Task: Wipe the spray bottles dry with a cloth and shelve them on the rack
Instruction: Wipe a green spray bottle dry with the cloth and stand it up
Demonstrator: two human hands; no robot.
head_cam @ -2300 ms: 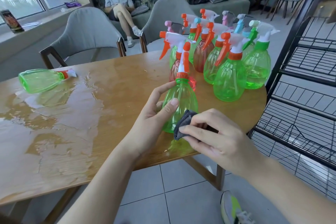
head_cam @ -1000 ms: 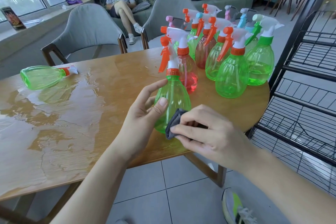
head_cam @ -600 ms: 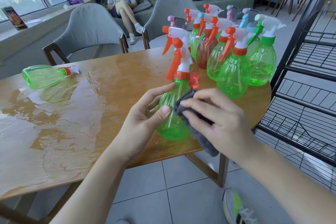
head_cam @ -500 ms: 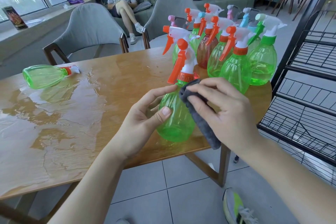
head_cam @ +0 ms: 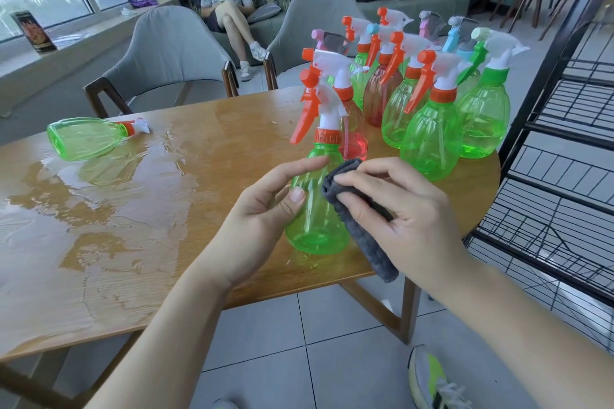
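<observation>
One green bottle (head_cam: pixel 84 138) lies toppled far left on the wet table (head_cam: pixel 133 209). At the near edge the left hand (head_cam: pixel 262 219) steadies an upright green bottle (head_cam: pixel 315 219) — light, slick plastic, best gripped at the belly — with loosely curved fingers; the right hand (head_cam: pixel 405 212) pinches the soft grey cloth (head_cam: pixel 352 219) against it. Roughly eleven more stand behind; one wire rack (head_cam: pixel 571 149) waits right.

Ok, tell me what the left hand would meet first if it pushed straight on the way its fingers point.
The left hand points up and to the right, and already grips the green spray bottle. Past that, probably the red bottle just behind, though depth is hard to judge.
</observation>
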